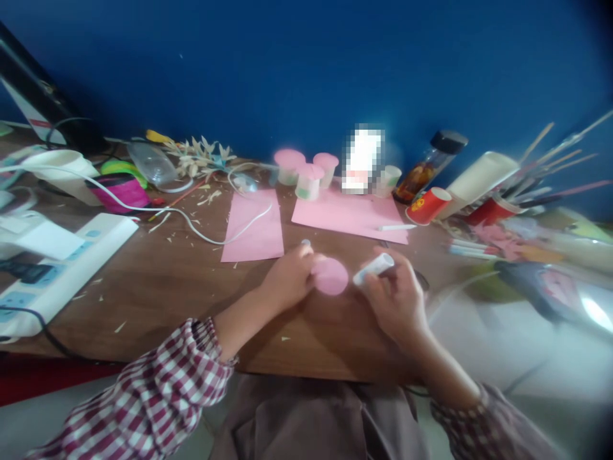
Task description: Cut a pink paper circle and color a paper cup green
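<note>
Pink disc (pixel 332 276) in the left hand (pixel 293 269), white tube (pixel 380 267) in the right (pixel 400 297), both nearer the person than the wide pink sheet (pixel 335 214).

Over there the left fingers are closed on the disc's edge, and the right hand is curled round the tube, its lower end just beside the disc and seemingly apart from it. Beyond the sheet's left part stand three pink-topped cups (pixel 308 185); a white pen (pixel 396 227) lies at its right, and a narrower pink sheet (pixel 253 230) to its left. I'd judge the step is readying or coating the disc, perhaps with glue, though blur hides the tube's tip. The next move would call for a steady left pinch and light, even contact from the tube.
</note>
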The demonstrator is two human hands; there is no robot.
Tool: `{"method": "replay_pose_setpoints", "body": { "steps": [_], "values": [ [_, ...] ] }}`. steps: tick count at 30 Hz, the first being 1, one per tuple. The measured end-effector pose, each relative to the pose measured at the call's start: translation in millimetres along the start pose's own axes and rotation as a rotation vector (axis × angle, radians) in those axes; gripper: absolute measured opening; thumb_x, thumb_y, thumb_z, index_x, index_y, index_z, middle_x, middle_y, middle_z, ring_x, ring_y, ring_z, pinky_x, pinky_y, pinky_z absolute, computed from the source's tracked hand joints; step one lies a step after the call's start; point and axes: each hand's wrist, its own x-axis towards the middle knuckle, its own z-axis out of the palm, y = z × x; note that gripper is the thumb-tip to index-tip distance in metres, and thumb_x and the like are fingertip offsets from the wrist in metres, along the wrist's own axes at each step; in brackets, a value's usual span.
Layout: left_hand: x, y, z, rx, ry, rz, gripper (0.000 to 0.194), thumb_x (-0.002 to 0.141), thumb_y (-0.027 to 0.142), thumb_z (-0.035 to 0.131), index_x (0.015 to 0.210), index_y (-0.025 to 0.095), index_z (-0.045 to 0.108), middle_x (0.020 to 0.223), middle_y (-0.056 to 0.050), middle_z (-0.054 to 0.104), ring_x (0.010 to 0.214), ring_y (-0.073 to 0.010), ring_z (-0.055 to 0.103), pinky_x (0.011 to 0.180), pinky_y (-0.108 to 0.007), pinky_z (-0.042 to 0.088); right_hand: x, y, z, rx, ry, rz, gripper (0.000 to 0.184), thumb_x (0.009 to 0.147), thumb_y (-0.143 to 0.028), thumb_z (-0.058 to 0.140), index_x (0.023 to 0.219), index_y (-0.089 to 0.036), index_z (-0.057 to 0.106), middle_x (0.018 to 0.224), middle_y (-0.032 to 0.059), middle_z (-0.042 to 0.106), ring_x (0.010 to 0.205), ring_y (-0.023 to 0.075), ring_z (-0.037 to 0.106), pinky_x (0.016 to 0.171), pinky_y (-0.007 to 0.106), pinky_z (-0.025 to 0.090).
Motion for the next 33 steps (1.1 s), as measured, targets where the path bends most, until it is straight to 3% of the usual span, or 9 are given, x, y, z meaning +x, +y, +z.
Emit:
{"method": "replay_pose_setpoints", "body": {
  "steps": [2,5,8,15,18,21,26,30,33],
  "values": [
    [0,4,-0.5,0.038,0.015,-0.052,0.028,0.084,0.027,0.053,0.109,0.017,0.057,0.105,-0.01,0.053,0.097,-0.0236,0.056,0.085,-0.037,0.046,10,1,-14,-0.202,0.031,-0.005,0.049,0.081,-0.032,0.064,0.124,-0.02,0.044,0.09,0.0054,0.067,0.077,0.0216,0.062,0.069,0.034,0.049],
    [2,14,-2.0,0.112,-0.012,-0.128,0.019,0.084,0.027,0.052,0.096,0.014,0.058,0.102,-0.012,0.053,0.093,-0.0257,0.057,0.082,-0.039,0.046,30,7,-35,-0.638,-0.059,-0.095,0.022,0.078,-0.032,0.065,0.096,-0.021,0.058,0.075,0.0047,0.066,0.071,0.0237,0.058,0.066,0.035,0.043],
    [3,22,-4.5,0.128,-0.028,-0.193,0.014,0.084,0.027,0.051,0.09,0.016,0.058,0.099,-0.011,0.055,0.088,-0.025,0.059,0.074,-0.037,0.047,48,17,-47,-0.914,-0.118,-0.126,0.013,0.078,-0.03,0.064,0.087,-0.021,0.062,0.071,0.0089,0.066,0.073,0.0279,0.057,0.06,0.034,0.039],
    [9,19,-2.0,-0.175,0.075,-0.255,0.011,0.078,0.022,0.058,0.088,0.021,0.054,0.083,-0.002,0.063,0.074,-0.0183,0.059,0.066,-0.031,0.045,62,32,-46,-0.99,-0.174,-0.115,0.016,0.074,-0.036,0.071,0.081,-0.022,0.066,0.072,0.009,0.067,0.077,0.0283,0.058,0.059,0.033,0.04],
    [17,15,-2.4,-0.487,0.163,-0.272,0.02,0.074,0.022,0.063,0.091,0.02,0.053,0.087,-0.003,0.063,0.076,-0.0164,0.06,0.07,-0.031,0.047,61,30,-42,-0.868,-0.085,-0.168,0.015,0.08,-0.034,0.065,0.088,-0.022,0.068,0.087,0.0108,0.069,0.084,0.029,0.058,0.067,0.037,0.043],
    [28,17,-9.1,-0.813,0.175,-0.289,0.037,0.07,0.024,0.068,0.102,0.018,0.053,0.087,-0.003,0.061,0.078,-0.0148,0.06,0.071,-0.03,0.048,61,18,-36,-0.514,-0.04,-0.192,0.025,0.089,-0.032,0.052,0.105,-0.017,0.066,0.106,0.0129,0.068,0.091,0.0273,0.06,0.077,0.039,0.045],
    [47,26,-14.8,-1.148,0.149,-0.345,0.06,0.069,0.023,0.071,0.123,0.019,0.045,0.091,-0.002,0.063,0.082,-0.0134,0.06,0.075,-0.029,0.048,63,2,-28,0.086,-0.401,-0.088,0.029,0.092,-0.036,0.048,0.086,-0.015,0.067,0.075,0.0024,0.068,0.068,0.0177,0.06,0.061,0.027,0.045],
    [53,29,-5.5,-1.332,0.219,-0.396,0.055,0.068,0.024,0.074,0.117,0.017,0.051,0.085,-0.001,0.064,0.079,-0.0123,0.061,0.075,-0.026,0.047,61,15,-21,0.311,-0.391,0.021,0.022,0.085,-0.035,0.058,0.083,-0.014,0.065,0.074,0.0018,0.065,0.066,0.0153,0.056,0.061,0.026,0.044],
    [51,31,0.2,-1.431,0.098,-0.407,0.034,0.072,0.032,0.072,0.099,0.015,0.062,0.086,-0.004,0.065,0.075,-0.0115,0.061,0.067,-0.024,0.048,58,25,-14,0.431,-0.326,0.19,0.022,0.083,-0.035,0.06,0.085,-0.013,0.064,0.064,-0.0009,0.059,0.054,0.0111,0.05,0.051,0.023,0.039]
  ]
}}
